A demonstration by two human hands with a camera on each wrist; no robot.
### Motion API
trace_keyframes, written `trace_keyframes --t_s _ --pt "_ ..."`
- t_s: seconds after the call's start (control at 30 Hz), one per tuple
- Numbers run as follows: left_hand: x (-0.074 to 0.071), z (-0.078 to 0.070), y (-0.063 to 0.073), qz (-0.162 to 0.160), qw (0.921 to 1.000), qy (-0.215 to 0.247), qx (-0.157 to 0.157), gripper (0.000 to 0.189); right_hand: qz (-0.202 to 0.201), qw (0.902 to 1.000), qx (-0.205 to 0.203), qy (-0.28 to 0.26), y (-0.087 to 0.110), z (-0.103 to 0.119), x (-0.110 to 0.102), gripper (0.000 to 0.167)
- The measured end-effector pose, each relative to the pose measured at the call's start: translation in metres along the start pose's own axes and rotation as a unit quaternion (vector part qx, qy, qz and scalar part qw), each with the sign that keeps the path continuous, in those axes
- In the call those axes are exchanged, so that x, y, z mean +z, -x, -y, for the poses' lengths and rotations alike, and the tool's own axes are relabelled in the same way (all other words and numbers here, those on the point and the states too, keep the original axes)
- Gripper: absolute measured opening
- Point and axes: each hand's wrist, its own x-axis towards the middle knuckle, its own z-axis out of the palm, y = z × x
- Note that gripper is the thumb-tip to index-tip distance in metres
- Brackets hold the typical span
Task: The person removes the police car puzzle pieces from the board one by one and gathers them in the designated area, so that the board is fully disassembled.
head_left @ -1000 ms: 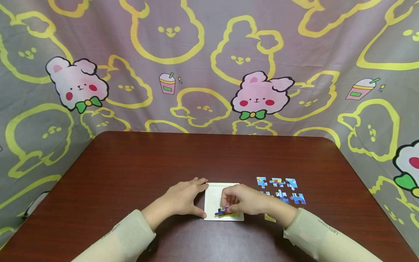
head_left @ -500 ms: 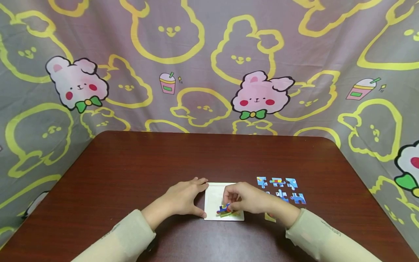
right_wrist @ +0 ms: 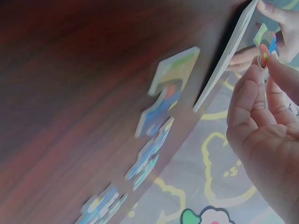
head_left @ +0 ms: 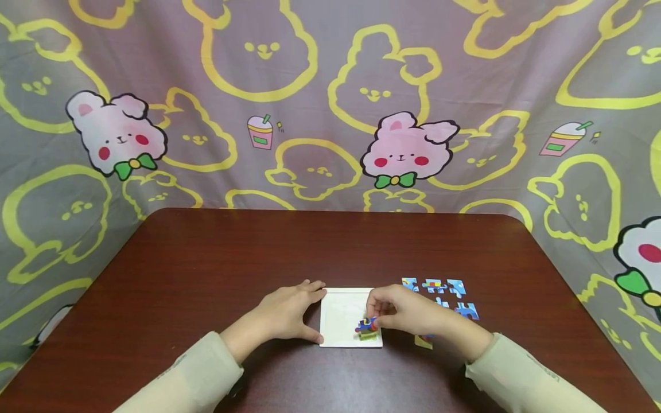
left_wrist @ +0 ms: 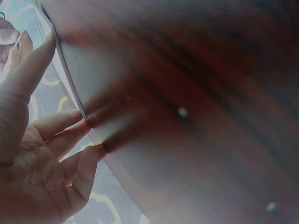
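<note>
My right hand (head_left: pixel 408 310) pinches a jigsaw piece (head_left: pixel 368 328) between thumb and fingers. The piece has blue, red and green-yellow printing and is over the lower right part of a pale square puzzle board (head_left: pixel 341 307). In the right wrist view the piece (right_wrist: pixel 264 42) stands tilted at the fingertips. At the board's left edge rests my left hand (head_left: pixel 289 310), thumb near the lower left corner and fingers spread toward the upper left one. The left wrist view shows the thumb (left_wrist: pixel 35 65) along the board's rim.
Several loose blue jigsaw pieces (head_left: pixel 457 288) lie to the board's right, some hidden under the right forearm. A yellowish piece (head_left: pixel 424 342) lies nearer, by the right wrist. The brown table (head_left: pixel 248 246) ends at a patterned curtain (head_left: pixel 310 115).
My right hand has shifted to the right over the board with the jigsaw piece, now near the board's right side. My left hand stays at the left edge. The head view has turned slightly.
</note>
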Motion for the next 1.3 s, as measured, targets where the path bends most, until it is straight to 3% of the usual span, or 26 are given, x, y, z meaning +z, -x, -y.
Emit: trace_keyframes --t_s 0.47,0.73,0.97,1.3 --pt "0.000 0.000 0.001 -0.001 1.0000 -0.001 0.001 0.093 -0.028 0.9990 0.030 0.019 0.032 -0.011 -0.020 0.011" --pt "0.000 0.000 0.000 -0.003 1.0000 -0.001 0.002 0.093 -0.051 0.9986 0.003 0.012 0.057 -0.024 -0.033 0.010" --pt "-0.001 0.000 0.000 -0.003 1.0000 -0.001 0.000 0.093 -0.074 0.9965 -0.008 0.037 0.074 -0.031 -0.045 0.014" --pt "-0.002 0.000 0.000 -0.002 1.0000 0.000 -0.001 0.092 -0.065 0.9969 -0.004 0.044 0.095 -0.043 -0.056 0.009"
